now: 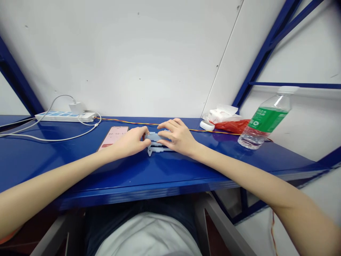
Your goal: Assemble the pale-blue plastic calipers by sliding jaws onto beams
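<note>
A pale grey plastic caliper (159, 150) lies flat on the blue metal desk (186, 167), its jaws pointing toward me at the lower left end. My left hand (130, 142) pinches its left end between thumb and fingers. My right hand (178, 137) comes over it from the right, with fingers and thumb gripping its upper part. The two hands nearly meet, and they hide most of the caliper's middle.
A phone (113, 137) showing a timer lies left of my hands. Behind it are a power strip (64, 116) with a white charger (76, 107) and cable. A green-labelled water bottle (263, 124), red plastic bag (231, 126) and tissues (222, 114) stand right.
</note>
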A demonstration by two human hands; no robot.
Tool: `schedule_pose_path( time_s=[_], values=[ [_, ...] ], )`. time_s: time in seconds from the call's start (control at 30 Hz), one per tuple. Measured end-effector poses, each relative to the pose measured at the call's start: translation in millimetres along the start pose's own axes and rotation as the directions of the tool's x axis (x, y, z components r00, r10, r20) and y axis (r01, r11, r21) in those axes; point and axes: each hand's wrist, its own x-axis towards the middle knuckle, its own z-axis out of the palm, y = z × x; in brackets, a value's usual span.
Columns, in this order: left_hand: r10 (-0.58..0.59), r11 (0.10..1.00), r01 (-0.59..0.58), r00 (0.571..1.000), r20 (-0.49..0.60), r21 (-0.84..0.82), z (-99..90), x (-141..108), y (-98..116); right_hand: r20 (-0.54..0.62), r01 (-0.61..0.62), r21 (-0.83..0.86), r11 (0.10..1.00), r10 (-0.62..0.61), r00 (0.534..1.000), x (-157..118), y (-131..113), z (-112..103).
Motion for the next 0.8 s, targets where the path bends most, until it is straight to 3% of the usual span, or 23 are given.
schedule_pose_path(
  time_s=[0.23,0.43,0.53,0.67,0.8],
  values=[
    [-0.045,0.999,0.045,0.999,0.003,-0.024,-2.2,0.9,-2.1,0.028,-0.043,0.037,0.998,0.042,0.999,1.8,1.9,4.3],
    [0.015,0.974,0.008,0.995,-0.101,0.228,-6.8,2.5,-22.6,0.087,-0.267,0.105,0.958,0.259,0.962,-3.6,20.1,9.0],
    [0.092,0.96,-0.069,0.993,-0.072,0.27,-6.9,1.7,-22.8,0.091,-0.32,0.125,0.939,0.31,0.946,-4.0,23.1,10.6],
    [0.267,0.923,-0.26,0.964,0.017,0.283,-2.4,-1.7,-13.7,0.12,-0.29,0.176,0.941,0.272,0.955,-1.1,16.3,10.2],
    [0.244,0.905,-0.25,0.968,0.062,0.345,-1.3,-2.1,-14.3,0.229,-0.352,0.215,0.911,0.304,0.925,1.7,10.8,10.3]
  ],
)
